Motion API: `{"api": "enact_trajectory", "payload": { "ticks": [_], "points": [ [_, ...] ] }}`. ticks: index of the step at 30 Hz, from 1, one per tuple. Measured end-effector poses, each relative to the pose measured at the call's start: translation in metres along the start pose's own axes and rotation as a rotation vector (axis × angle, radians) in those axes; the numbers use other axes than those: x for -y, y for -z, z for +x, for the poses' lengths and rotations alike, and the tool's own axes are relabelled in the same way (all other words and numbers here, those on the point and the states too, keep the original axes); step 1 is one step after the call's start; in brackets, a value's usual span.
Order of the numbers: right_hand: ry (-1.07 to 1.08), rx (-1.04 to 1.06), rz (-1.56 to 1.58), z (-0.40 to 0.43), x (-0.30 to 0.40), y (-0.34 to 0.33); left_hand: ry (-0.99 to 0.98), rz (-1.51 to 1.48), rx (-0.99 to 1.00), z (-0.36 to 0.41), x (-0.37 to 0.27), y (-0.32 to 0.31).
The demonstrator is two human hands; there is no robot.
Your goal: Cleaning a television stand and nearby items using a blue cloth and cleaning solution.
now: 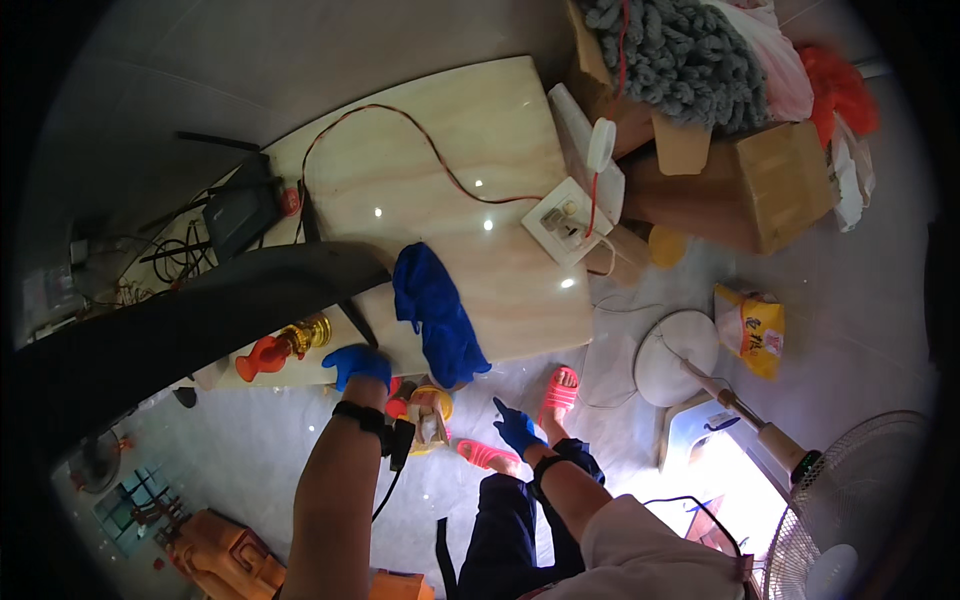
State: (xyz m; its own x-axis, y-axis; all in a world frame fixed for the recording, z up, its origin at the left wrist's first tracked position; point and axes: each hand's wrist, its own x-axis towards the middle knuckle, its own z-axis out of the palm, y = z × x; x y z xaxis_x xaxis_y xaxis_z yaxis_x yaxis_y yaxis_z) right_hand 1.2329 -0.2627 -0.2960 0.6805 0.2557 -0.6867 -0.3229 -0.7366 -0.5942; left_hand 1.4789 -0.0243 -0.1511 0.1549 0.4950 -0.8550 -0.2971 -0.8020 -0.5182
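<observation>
My left hand [358, 365], in a blue glove, is at the front edge of the stone-topped table [517, 315], near the foot of a large black screen [225, 300]. Just left of it lies a red and gold ornament [285, 347]; whether the fingers touch anything there is unclear. My right hand [516, 425], also gloved in blue, hangs over the floor in front of the table with its index finger stretched out and nothing visible in it. A crumpled blue cloth [439, 315] lies between the screen and the table's front edge, partly over that edge.
A power socket box [564, 223] with plugged cords sits at the table's right side. Behind it stand cardboard boxes [780, 187] and thick grey yarn [682, 67]. A standing fan [840, 510] is at the lower right. Tubs [429, 405] stand below the front edge; a router [241, 208] is behind the screen.
</observation>
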Motion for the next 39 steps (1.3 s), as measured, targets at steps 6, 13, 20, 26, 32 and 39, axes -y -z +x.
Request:
{"api": "enact_trajectory", "payload": {
  "ticks": [6, 13, 20, 26, 32, 39],
  "points": [
    [0.164, -0.053, -0.083, -0.032, 0.087, 0.071, 0.035, 0.057, 0.027, 0.033, 0.014, -0.039],
    [0.42, -0.964, 0.306, -0.001, 0.157, 0.243, 0.03, -0.001, 0.08, -0.002, 0.02, -0.01],
    [0.549, -0.781, 0.219, 0.027, 0.21, 0.265, 0.044, -0.012, 0.104, 0.002, 0.012, -0.015],
    [0.579, -0.673, 0.032, 0.065, 0.255, 0.205, 0.06, -0.044, 0.08, 0.01, 0.015, -0.018],
    [0.574, -0.626, -0.066, 0.099, 0.245, 0.202, 0.002, 0.068, 0.141, 0.004, 0.008, -0.009],
    [0.688, -0.769, 0.299, 0.103, 0.28, 0.246, -0.002, 0.01, 0.145, 0.017, 0.013, -0.028]
  ]
}}
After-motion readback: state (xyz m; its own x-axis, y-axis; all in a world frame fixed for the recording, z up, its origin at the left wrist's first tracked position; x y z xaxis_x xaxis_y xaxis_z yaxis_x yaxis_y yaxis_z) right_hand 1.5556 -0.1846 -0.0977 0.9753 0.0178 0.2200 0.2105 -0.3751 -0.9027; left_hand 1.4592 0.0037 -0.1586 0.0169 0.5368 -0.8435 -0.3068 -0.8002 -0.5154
